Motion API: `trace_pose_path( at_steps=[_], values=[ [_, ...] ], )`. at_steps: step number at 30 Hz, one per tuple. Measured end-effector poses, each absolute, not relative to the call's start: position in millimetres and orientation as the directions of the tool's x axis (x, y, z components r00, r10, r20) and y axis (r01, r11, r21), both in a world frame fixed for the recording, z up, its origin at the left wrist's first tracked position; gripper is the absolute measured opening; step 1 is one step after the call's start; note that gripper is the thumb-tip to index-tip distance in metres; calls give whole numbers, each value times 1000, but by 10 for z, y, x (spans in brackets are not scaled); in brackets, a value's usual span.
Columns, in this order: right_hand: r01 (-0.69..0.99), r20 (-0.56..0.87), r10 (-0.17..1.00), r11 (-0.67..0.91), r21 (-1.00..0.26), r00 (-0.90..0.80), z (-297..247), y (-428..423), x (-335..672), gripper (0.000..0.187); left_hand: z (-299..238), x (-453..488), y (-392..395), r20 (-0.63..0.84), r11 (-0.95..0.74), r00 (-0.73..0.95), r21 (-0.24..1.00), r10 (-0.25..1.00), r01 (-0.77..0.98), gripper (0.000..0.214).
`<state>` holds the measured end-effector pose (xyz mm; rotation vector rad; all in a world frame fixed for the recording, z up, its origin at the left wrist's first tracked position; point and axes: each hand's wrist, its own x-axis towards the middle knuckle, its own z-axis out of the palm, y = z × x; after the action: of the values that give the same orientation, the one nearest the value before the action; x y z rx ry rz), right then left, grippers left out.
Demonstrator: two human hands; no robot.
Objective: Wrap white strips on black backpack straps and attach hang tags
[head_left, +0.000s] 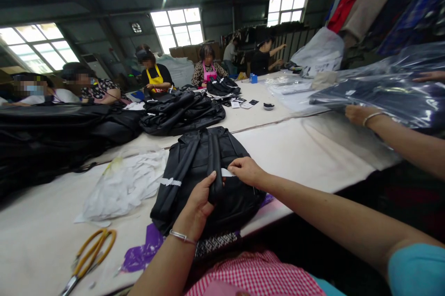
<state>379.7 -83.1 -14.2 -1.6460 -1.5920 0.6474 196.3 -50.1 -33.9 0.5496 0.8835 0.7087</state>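
A black backpack (194,166) lies flat on the white table (306,148) in front of me, back side up with its straps showing. My left hand (198,205) is closed around the lower end of one black shoulder strap (214,166). My right hand (247,170) rests fingers-down on the bag just right of that strap, pinching at the fabric beside a white label. What the right fingers hold is too small to make out.
Yellow-handled scissors (91,254) lie near the front left edge, beside purple plastic (142,252) and crumpled white wrapping (121,187). Piles of black bags (181,110) fill the left and middle. A co-worker's arm (396,134) handles plastic-wrapped goods at right. Several people work at the far side.
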Motion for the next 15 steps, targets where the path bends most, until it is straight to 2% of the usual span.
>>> trace_pose_path(
  at_steps=[5, 8, 11, 13, 15],
  values=[
    [715, 390, 910, 365, -596, -140, -128, -982, 3794, 21, -271, 1996, -512, -497, 645, 427, 677, 756, -355, 19],
    [736, 373, 882, 453, -504, -287, -144, -1022, 3800, 22, -250, 1996, -516, -491, 645, 437, 681, 754, -347, 20],
    [809, 299, 928, 348, -474, -224, -122, -1002, 3811, 25, -253, 1978, -516, -490, 640, 436, 695, 755, -328, 22],
    [825, 242, 963, 232, -515, -120, -85, -969, 3833, 26, -258, 1964, -519, -498, 635, 419, 710, 759, -306, 22],
    [793, 123, 991, 118, -598, -55, -47, -925, 3864, 24, -259, 1957, -527, -498, 623, 403, 726, 768, -291, 22]
  ],
)
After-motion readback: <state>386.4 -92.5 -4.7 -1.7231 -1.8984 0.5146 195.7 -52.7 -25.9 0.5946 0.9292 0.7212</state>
